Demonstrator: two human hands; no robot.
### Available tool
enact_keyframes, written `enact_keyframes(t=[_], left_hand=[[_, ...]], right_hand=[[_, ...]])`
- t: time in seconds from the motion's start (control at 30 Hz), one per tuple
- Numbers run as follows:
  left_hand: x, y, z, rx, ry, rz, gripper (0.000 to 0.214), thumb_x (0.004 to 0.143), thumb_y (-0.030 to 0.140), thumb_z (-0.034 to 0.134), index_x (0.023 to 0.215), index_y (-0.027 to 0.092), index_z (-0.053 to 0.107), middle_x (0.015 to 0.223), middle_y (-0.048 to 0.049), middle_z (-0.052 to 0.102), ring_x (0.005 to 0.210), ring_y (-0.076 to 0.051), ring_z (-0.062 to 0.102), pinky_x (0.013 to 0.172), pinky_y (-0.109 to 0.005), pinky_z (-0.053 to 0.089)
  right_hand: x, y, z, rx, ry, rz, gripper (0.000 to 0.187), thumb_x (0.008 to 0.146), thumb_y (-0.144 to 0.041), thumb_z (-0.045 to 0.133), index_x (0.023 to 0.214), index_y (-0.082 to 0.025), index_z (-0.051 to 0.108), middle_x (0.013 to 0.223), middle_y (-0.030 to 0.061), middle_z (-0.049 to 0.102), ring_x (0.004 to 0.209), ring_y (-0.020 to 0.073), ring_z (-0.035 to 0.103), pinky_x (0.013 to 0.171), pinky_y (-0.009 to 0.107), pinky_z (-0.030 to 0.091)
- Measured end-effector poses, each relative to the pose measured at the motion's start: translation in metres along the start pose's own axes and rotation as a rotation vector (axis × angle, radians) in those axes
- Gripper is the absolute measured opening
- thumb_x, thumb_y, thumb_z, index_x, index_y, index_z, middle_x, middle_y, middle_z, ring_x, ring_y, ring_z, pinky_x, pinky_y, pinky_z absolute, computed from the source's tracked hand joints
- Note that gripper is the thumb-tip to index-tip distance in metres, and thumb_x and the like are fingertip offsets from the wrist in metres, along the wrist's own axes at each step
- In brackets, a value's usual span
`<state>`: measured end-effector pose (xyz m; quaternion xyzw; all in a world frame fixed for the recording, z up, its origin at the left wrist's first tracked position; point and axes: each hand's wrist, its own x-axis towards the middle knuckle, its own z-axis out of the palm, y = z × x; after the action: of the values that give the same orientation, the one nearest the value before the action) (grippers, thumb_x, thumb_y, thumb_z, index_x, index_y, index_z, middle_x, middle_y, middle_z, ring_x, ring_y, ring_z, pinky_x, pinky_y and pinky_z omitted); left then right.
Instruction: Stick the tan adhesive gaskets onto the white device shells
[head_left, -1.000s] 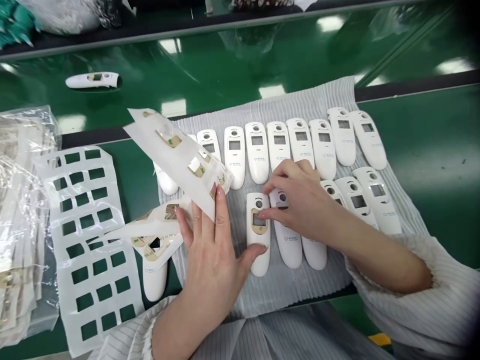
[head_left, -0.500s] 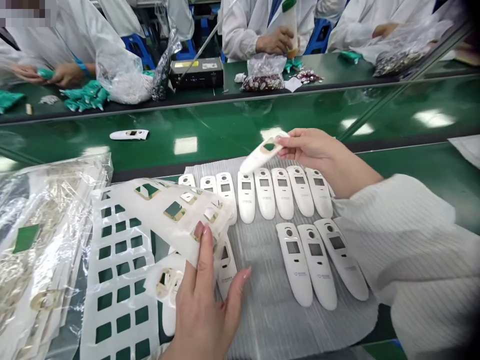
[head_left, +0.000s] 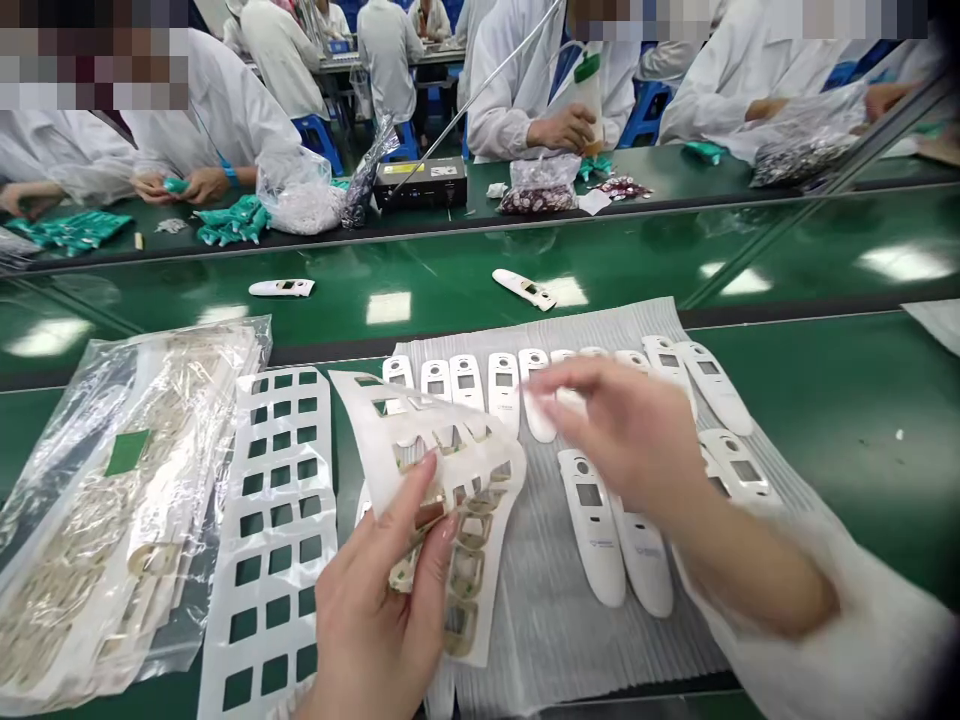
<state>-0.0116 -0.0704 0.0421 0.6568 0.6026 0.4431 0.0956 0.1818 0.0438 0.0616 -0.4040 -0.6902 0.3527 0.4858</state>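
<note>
across the green bench (head_left: 825, 400) we see a ribbed grey mat (head_left: 540, 620); over its left part curls an adhesive sheet (head_left: 480, 465), pinched between thumb and fingers of our left hand (head_left: 379, 615). our blurred right hand (head_left: 622, 430), fingers parted and bare, is over the rows of white shells (head_left: 598, 550).

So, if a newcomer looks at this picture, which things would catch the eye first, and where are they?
Probably the curled white sheet with cut-outs, held in the left hand at lower centre. Next come the white casings on the grey mat, with the blurred right hand in front of some. Farther back, two similar pieces lie apart on the glossy green surface.
</note>
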Motion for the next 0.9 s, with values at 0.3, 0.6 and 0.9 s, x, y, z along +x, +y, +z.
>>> enact_keyframes(t=[0.3, 0.6, 0.9], left_hand=[[-0.019, 0.026, -0.001, -0.072, -0.115, -0.02, 0.053, 0.09, 0.018, 0.055, 0.14, 0.029, 0.043, 0.066, 0.0071, 0.07, 0.036, -0.007, 0.055, 0.034, -0.014, 0.045], [-0.03, 0.034, 0.004, 0.091, -0.034, 0.134, 0.044, 0.087, 0.01, 0.051, 0.128, 0.025, 0.05, 0.077, 0.0051, 0.074, 0.037, -0.005, 0.051, 0.047, -0.015, 0.05], [-0.027, 0.035, 0.01, 0.047, -0.038, 0.159, 0.021, 0.086, 0.013, 0.056, 0.104, 0.023, 0.058, 0.075, 0.0069, 0.072, 0.055, -0.006, 0.066, 0.058, -0.012, 0.053]], right_hand=[[-0.08, -0.035, 0.039, 0.119, 0.027, -0.143, 0.031, 0.079, -0.008, 0.071, 0.104, -0.025, 0.069, 0.093, 0.0042, 0.069, 0.088, 0.0168, 0.066, 0.073, 0.031, 0.058], [-0.095, -0.041, 0.027, 0.228, 0.017, -0.022, 0.028, 0.076, -0.004, 0.071, 0.091, -0.027, 0.072, 0.085, 0.0015, 0.065, 0.077, 0.0144, 0.064, 0.066, 0.028, 0.056], [-0.1, -0.037, 0.026, 0.075, 0.11, -0.218, 0.033, 0.074, 0.008, 0.063, 0.09, -0.02, 0.069, 0.084, 0.0038, 0.065, 0.076, 0.0162, 0.062, 0.063, 0.033, 0.054]])
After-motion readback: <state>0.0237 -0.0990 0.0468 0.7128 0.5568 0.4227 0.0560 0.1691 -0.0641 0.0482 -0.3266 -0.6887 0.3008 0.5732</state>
